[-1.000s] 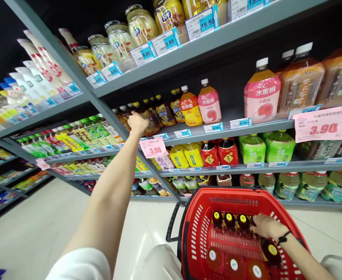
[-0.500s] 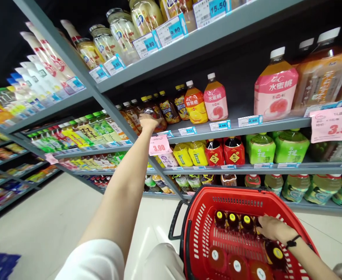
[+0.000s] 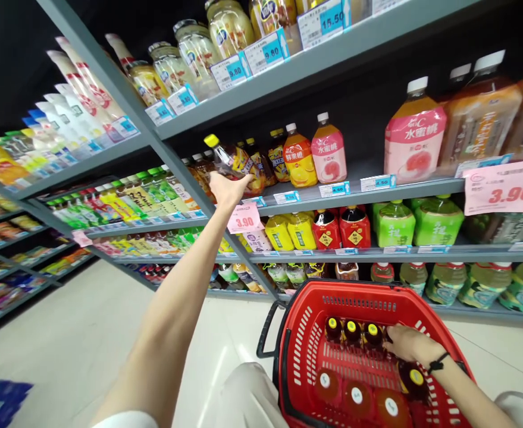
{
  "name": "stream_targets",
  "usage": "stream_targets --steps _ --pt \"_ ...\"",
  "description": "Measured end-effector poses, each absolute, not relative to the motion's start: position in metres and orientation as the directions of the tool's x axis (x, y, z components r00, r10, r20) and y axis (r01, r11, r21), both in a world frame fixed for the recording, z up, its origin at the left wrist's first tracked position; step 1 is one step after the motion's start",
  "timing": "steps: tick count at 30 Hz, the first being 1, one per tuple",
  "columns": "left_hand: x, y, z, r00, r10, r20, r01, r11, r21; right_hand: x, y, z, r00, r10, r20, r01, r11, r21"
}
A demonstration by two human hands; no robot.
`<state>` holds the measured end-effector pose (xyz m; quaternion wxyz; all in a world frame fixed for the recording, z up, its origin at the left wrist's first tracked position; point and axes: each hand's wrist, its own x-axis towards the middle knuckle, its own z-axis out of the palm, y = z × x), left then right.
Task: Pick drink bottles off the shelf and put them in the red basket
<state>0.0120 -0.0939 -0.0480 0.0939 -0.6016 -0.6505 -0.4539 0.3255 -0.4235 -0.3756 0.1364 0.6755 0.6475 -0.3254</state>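
Observation:
My left hand (image 3: 228, 189) is stretched up to the middle shelf and is closed round a dark tea bottle with a yellow cap (image 3: 229, 163), which is tilted and lifted off the shelf. My right hand (image 3: 407, 343) rests inside the red basket (image 3: 306, 333), with its fingers curled on a dark yellow-capped bottle (image 3: 412, 380) among several like bottles standing there. Three yellow-capped bottles (image 3: 351, 331) stand in a row at the basket's far side. White-capped bottles (image 3: 356, 405) lie along its near side.
Grey shelves (image 3: 359, 189) run across the view, full of drink bottles, with jars (image 3: 194, 50) on the top shelf. Pink 3.90 price cards (image 3: 506, 189) hang from the shelf edge. A pale tiled floor (image 3: 78, 345) lies to the left. My knee (image 3: 247, 395) is beside the basket.
My left hand has pulled the yellow-capped bottle out of the shelf row and tipped it. The right hand has stayed in the basket.

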Motion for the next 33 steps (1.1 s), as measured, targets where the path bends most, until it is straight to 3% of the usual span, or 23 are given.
stream_targets --steps 3,5,7,9,10,12,13,14,15,16,18,20,23,28,33 --pt "0.014 -0.139 -0.055 -0.241 0.473 0.848 0.822 -0.365 0.437 0.327 -0.425 -0.368 -0.055 0.806 -0.59 0.95 -0.14 -0.279" --pt "0.017 -0.172 -0.063 -0.236 0.407 0.883 0.761 -0.487 0.428 0.326 -0.423 -0.362 -0.069 0.843 -0.534 0.931 -0.138 -0.338" --pt "0.025 -0.204 -0.076 -0.198 0.454 0.869 0.621 -0.628 0.469 0.323 -0.418 -0.359 -0.085 0.89 -0.447 0.898 -0.126 -0.422" --pt "0.038 -0.236 -0.099 -0.142 0.649 0.748 0.323 -0.684 0.654 0.317 -0.411 -0.361 -0.09 0.931 -0.354 0.837 -0.122 -0.533" --pt "0.046 -0.252 -0.116 -0.067 0.784 0.617 0.142 -0.605 0.784 0.312 -0.408 -0.364 -0.088 0.945 -0.315 0.798 -0.123 -0.591" --pt "0.063 -0.283 -0.16 0.093 0.956 0.277 -0.094 -0.269 0.959 0.3 -0.405 -0.373 -0.078 0.96 -0.268 0.611 -0.167 -0.774" --pt "0.072 -0.297 -0.186 0.132 0.979 0.154 -0.141 -0.136 0.981 0.292 -0.406 -0.379 -0.075 0.958 -0.277 0.442 -0.217 -0.87" --pt "0.081 -0.309 -0.215 0.184 0.98 0.077 -0.148 -0.05 0.988 0.284 -0.409 -0.385 -0.093 0.947 -0.309 0.154 -0.293 -0.944" --pt "0.088 -0.32 -0.243 0.25 0.968 0.031 -0.143 0.005 0.99 0.276 -0.412 -0.391 -0.141 0.93 -0.341 -0.147 -0.36 -0.921" --pt "0.094 -0.33 -0.271 0.313 0.95 0.006 -0.138 0.039 0.99 0.269 -0.417 -0.396 -0.202 0.91 -0.364 -0.383 -0.415 -0.825" --pt "0.102 -0.343 -0.32 0.378 0.925 -0.033 -0.129 0.088 0.988 0.257 -0.427 -0.402 -0.261 0.87 -0.419 -0.622 -0.483 -0.616" --pt "0.104 -0.351 -0.352 0.45 0.89 -0.071 -0.102 0.13 0.986 0.249 -0.436 -0.403 -0.241 0.824 -0.512 -0.681 -0.52 -0.516" --pt "0.097 -0.354 -0.368 0.543 0.838 -0.047 -0.093 0.115 0.989 0.245 -0.44 -0.401 -0.205 0.79 -0.577 -0.698 -0.532 -0.48" --pt "0.092 -0.353 -0.355 0.613 0.782 0.114 -0.077 -0.084 0.993 0.249 -0.432 -0.396 -0.048 0.827 -0.561 -0.722 -0.417 -0.552" --pt "0.095 -0.354 -0.348 0.61 0.759 0.227 0.031 -0.309 0.95 0.253 -0.432 -0.393 0.043 0.92 -0.389 -0.688 -0.255 -0.679"
